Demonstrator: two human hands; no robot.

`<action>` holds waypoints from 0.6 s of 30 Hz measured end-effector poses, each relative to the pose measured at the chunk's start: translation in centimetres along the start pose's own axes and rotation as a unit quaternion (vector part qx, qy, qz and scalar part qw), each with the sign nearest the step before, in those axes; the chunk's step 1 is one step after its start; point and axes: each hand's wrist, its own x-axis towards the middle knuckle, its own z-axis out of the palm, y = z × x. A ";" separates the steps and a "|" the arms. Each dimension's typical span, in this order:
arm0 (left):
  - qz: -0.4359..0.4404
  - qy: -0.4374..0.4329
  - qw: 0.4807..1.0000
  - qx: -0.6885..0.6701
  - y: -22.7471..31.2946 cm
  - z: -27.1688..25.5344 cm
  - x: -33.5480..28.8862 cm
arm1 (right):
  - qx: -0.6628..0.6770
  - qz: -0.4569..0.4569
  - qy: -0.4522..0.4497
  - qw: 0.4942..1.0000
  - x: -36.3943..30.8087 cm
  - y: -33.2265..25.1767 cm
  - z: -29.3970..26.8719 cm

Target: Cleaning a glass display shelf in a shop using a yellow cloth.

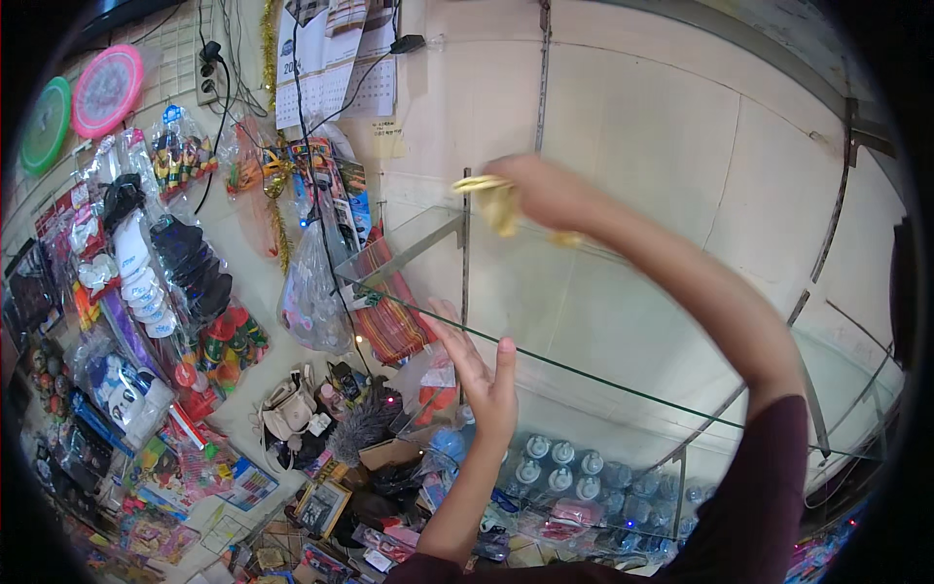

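Note:
My right hand [533, 187], slightly blurred, is closed around a crumpled yellow cloth [499, 206]. It is raised above the glass shelf [574, 302], over its back part near the wall. Some of the cloth hangs below the fingers. My left hand [480, 378] is open, its fingers stretched up and to the left and its thumb apart. It is by the shelf's front edge, with the fingertips seen at or just under the glass; whether they touch it I cannot tell.
Several clear bottles [561, 462] stand on a lower level. Bagged goods [156, 263] hang on the left wall beside a calendar [341, 73] and dangling cables. Below lie a striped cloth [394, 316], a beige bag [290, 407] and a framed picture [321, 508]. A metal bracket [428, 237] supports the shelf.

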 end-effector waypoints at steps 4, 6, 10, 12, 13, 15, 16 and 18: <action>-0.020 0.002 1.000 0.005 0.4 0.1 -0.1 | -0.037 -0.161 0.014 0.986 7.5 0.9 10.7; -0.024 0.000 1.000 0.012 0.8 -0.3 -0.1 | 0.007 -0.156 -0.038 0.987 8.3 0.5 12.1; -0.024 0.006 0.999 0.036 0.5 -0.3 -0.2 | 0.061 -0.158 -0.129 0.977 6.2 1.5 10.1; -0.027 0.014 0.999 0.034 0.4 -0.2 -0.3 | 0.134 -0.157 -0.174 0.963 4.3 2.4 8.8; -0.028 0.020 0.999 0.031 0.3 -0.1 -0.2 | 0.169 -0.138 -0.206 0.954 3.0 2.9 7.8; -0.022 0.026 0.999 0.014 0.2 -0.2 -0.1 | 0.245 -0.098 -0.247 0.932 -0.5 2.7 5.0; -0.019 0.024 0.999 -0.017 0.3 0.5 -0.2 | 0.250 -0.096 -0.249 0.931 -2.6 3.9 3.6; -0.019 0.025 0.999 -0.016 0.3 0.3 -0.1 | 0.284 -0.070 -0.264 0.919 -6.1 5.0 1.7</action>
